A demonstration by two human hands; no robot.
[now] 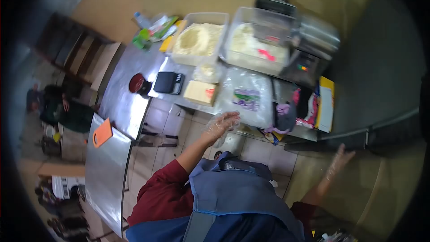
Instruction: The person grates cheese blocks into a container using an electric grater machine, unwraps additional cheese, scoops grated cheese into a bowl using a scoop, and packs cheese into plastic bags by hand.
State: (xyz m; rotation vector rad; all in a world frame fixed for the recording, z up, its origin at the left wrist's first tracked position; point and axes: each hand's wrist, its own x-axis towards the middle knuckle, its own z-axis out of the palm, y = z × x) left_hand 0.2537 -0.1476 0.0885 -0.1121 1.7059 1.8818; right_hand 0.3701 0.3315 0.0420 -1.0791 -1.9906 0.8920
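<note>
Head: left hand [225, 125] near table edge [195, 107]

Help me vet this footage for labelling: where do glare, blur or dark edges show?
Head view: bright glare on the steel table around the black scale, shine on the clear plastic pack; head view: the right hand looks softer and dimmer than the left hand; head view: corners fall to black.

Shiny metal table [117, 101] on our end, loaded up: dark red bowl [138, 83], black scale [166, 82], left tub [192, 59] and right tub [251, 64], yellowish block [199, 91], clear plastic pack [247, 83]. Our second metal table [105, 175] just has an orange board [104, 133] lying near one end, as far as we can see.
</note>
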